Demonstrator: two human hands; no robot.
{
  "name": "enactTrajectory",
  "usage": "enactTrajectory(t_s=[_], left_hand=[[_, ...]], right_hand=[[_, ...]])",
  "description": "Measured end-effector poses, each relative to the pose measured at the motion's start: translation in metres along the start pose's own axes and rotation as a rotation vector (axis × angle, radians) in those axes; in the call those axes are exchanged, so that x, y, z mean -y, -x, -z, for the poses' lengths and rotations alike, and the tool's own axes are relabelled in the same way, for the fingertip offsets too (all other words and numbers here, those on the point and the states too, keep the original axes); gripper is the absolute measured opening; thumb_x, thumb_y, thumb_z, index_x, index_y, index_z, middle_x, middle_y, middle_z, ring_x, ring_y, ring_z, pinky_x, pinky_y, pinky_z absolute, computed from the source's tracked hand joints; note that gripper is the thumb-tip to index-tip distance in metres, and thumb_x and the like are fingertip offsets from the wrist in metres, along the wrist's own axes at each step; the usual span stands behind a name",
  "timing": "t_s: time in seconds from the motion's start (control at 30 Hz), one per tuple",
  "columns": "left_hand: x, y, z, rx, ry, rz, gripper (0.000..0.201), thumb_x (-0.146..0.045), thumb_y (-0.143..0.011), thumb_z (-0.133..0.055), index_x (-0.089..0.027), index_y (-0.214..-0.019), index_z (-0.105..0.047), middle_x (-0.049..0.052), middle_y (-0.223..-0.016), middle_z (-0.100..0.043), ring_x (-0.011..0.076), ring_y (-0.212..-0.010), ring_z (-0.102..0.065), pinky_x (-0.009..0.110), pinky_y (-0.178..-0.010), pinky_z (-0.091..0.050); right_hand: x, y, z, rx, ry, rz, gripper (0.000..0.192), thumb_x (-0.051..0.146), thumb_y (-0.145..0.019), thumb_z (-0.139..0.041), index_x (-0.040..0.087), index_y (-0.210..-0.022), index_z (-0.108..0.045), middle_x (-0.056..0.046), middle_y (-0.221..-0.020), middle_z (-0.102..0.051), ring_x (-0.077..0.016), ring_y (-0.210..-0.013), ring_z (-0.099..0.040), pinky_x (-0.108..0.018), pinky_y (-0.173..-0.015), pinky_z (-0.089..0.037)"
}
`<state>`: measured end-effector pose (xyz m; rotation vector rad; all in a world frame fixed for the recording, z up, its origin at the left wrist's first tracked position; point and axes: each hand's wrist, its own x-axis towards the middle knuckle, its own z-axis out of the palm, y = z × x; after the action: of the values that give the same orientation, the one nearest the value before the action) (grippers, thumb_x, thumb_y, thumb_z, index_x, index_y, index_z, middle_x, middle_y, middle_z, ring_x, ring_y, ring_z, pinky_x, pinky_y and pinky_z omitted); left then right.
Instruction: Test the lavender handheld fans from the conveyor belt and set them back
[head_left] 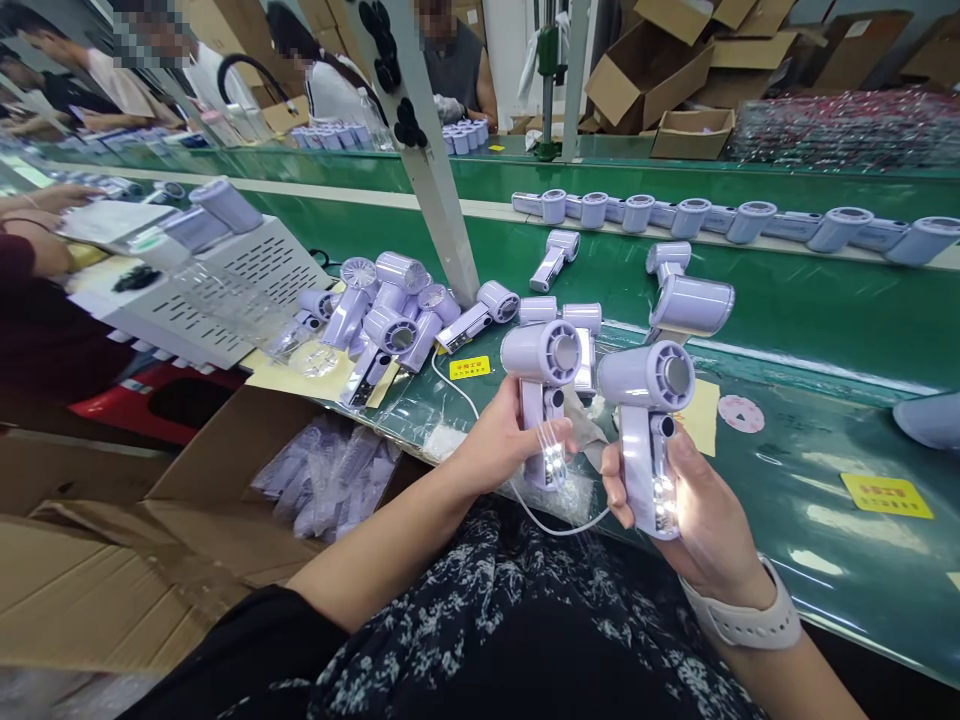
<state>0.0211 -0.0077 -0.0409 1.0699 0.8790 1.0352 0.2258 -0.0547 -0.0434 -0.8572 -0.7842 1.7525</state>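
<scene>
The left hand [499, 445] has its grip closed around the handle of a small lilac plastic handheld fan with a round barrel head [541, 400], and the right hand [694, 500] has its grip closed in the same way around a second lilac handheld fan of the same shape [646, 420]. Both fans stand upright just above the green table [825, 480], near each other but not touching, and small white lights shine low on both handles. A thin white cable [525, 505] runs under the left grip; I cannot tell if it is plugged into that fan.

As a judgement, these two units seem to be powered and under inspection now. To the left of the left grip lies a heap of similar lilac fans [394, 315], and beyond both grips a long row of lilac fans [742, 220] lies on the far green belt. Which ones are already checked, the picture does not show, so much work probably remains.
</scene>
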Motion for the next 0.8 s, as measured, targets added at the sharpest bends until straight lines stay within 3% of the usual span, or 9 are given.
enactTrajectory(t_s=[0.1,0.2,0.33,0.43,0.53,0.7,0.8], left_hand=[[0.001,0.003,-0.003,0.015,0.005,0.033,0.067,-0.058,-0.078,-0.081,-0.021,-0.119,-0.041,0.002,-0.084,-0.071,0.0176,-0.059,-0.068,0.031,-0.059,-0.053],[-0.003,0.008,-0.008,0.070,0.062,0.045,0.056,-0.066,-0.091,-0.061,-0.023,-0.120,-0.039,0.002,-0.083,-0.072,0.0188,-0.055,-0.068,0.031,-0.053,-0.053],[-0.016,0.017,-0.014,0.160,0.130,-0.031,0.049,-0.058,-0.093,-0.062,-0.024,-0.122,-0.041,0.003,-0.089,-0.075,0.0201,-0.067,-0.072,0.033,-0.063,-0.059],[-0.027,0.022,-0.016,0.187,0.200,-0.008,0.044,-0.050,-0.094,-0.065,-0.025,-0.123,-0.042,0.005,-0.096,-0.077,0.0225,-0.082,-0.076,0.037,-0.077,-0.061],[-0.032,0.020,-0.017,0.202,0.264,0.056,0.050,-0.047,-0.089,-0.075,-0.025,-0.122,-0.046,0.005,-0.095,-0.075,0.0230,-0.085,-0.076,0.037,-0.078,-0.060],[-0.028,0.010,-0.017,0.274,0.302,0.209,0.064,-0.048,-0.067,-0.093,-0.017,-0.111,-0.059,-0.001,-0.084,-0.061,0.0113,-0.066,-0.065,0.024,-0.064,-0.052],[-0.024,0.010,-0.015,0.231,0.306,0.190,0.064,-0.062,-0.069,-0.088,-0.016,-0.104,-0.062,0.001,-0.086,-0.062,0.0112,-0.069,-0.063,0.024,-0.065,-0.053]], right_hand=[[-0.002,0.000,-0.002,-0.043,-0.040,-0.008,0.044,0.063,-0.098,-0.058,0.022,-0.102,-0.072,-0.009,-0.090,-0.075,-0.0222,-0.070,-0.070,-0.035,-0.062,-0.062],[-0.003,0.000,-0.006,-0.119,-0.058,0.003,0.036,0.055,-0.096,-0.066,0.022,-0.100,-0.080,-0.009,-0.098,-0.080,-0.0248,-0.087,-0.076,-0.037,-0.082,-0.065],[0.005,0.006,-0.013,-0.010,-0.118,0.023,0.029,0.048,-0.094,-0.072,0.025,-0.108,-0.083,-0.008,-0.110,-0.082,-0.0271,-0.097,-0.079,-0.039,-0.088,-0.066],[0.014,0.010,-0.013,-0.002,-0.073,0.065,0.026,0.045,-0.093,-0.074,0.028,-0.111,-0.082,-0.008,-0.114,-0.082,-0.0302,-0.098,-0.079,-0.044,-0.087,-0.066],[0.019,0.009,-0.013,-0.053,-0.065,0.105,0.021,0.040,-0.095,-0.068,0.028,-0.106,-0.081,-0.008,-0.111,-0.081,-0.0295,-0.097,-0.076,-0.044,-0.086,-0.065],[0.020,0.003,-0.022,-0.055,-0.161,0.027,0.032,0.047,-0.091,-0.062,0.021,-0.082,-0.078,-0.006,-0.076,-0.071,-0.0179,-0.070,-0.066,-0.027,-0.067,-0.062],[0.022,0.004,-0.028,-0.034,-0.171,-0.002,0.033,0.048,-0.088,-0.065,0.019,-0.076,-0.075,-0.005,-0.071,-0.067,-0.0152,-0.062,-0.060,-0.024,-0.060,-0.057]])
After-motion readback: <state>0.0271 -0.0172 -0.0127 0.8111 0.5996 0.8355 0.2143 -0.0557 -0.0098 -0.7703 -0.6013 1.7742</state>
